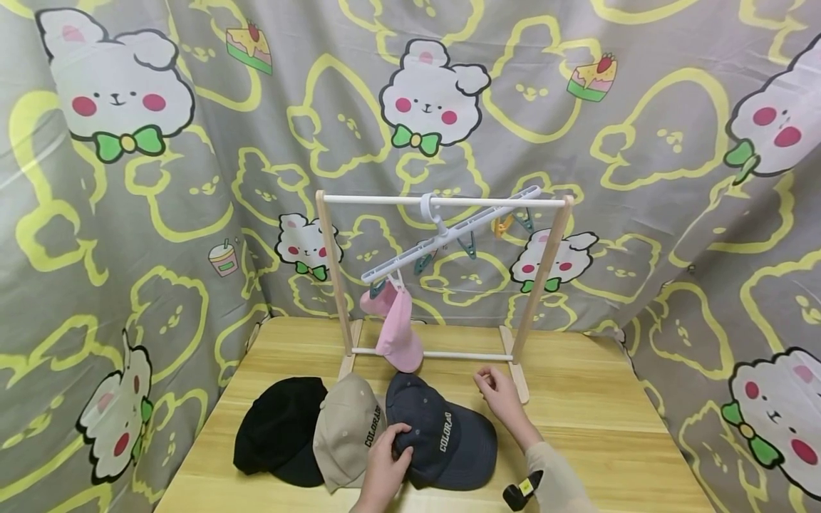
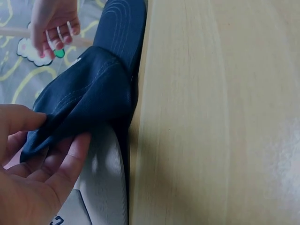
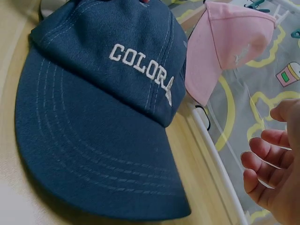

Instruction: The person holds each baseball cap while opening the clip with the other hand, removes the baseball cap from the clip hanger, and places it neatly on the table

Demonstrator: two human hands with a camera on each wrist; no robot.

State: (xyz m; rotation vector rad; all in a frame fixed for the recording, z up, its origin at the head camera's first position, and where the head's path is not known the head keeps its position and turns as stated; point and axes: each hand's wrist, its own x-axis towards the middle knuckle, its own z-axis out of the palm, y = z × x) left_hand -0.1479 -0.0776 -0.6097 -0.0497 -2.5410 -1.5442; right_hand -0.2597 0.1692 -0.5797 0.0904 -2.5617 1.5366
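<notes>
My left hand [image 1: 388,462] pinches the back edge of a navy baseball cap [image 1: 442,434], thumb on the outside and fingers under the fabric in the left wrist view. White "COLORADO" lettering runs across the cap's front [image 3: 140,63], and its brim points right. To its left lies a beige cap [image 1: 346,427], partly covered by the navy one, then a black cap [image 1: 282,427]. My right hand [image 1: 500,392] hovers right of the navy cap with fingers loosely bent, holding nothing. A pink cap [image 1: 398,328] hangs from a clip at the hanger's left end.
Behind the caps stands a rack [image 1: 551,271] with wooden posts and white bars. On its top bar a white hanger [image 1: 462,228] tilts down to the left, carrying several green clips and an orange clip [image 1: 502,226]. A patterned curtain surrounds the wooden table [image 1: 596,427].
</notes>
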